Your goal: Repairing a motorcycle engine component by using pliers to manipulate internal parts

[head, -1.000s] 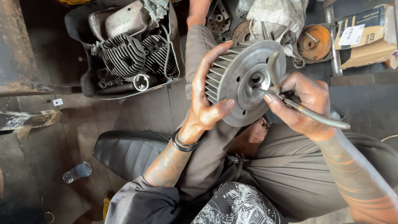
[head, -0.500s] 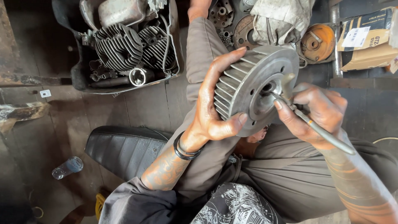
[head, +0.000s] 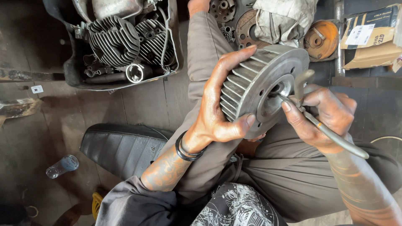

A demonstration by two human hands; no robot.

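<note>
- Dark wooden floor [head: 146, 104] carries a tray of finned engine cylinders [head: 125, 42].
- Over my lap, my left hand [head: 217, 113] clamps the finned flywheel [head: 264, 88]; my right hand [head: 326, 117] squeezes pliers [head: 322, 129] into its hub.

Your left hand [head: 217, 113] covers part of the finned drum [head: 261, 90], so its far fins and back face stay hidden from you. The tool tip [head: 278, 95] disappears inside the drum's centre hole, and your right hand [head: 324, 115] hides the middle of the handle. The engine tray [head: 173, 62] is cut off at the top edge, as is the cardboard box [head: 372, 42] at the right.
</note>
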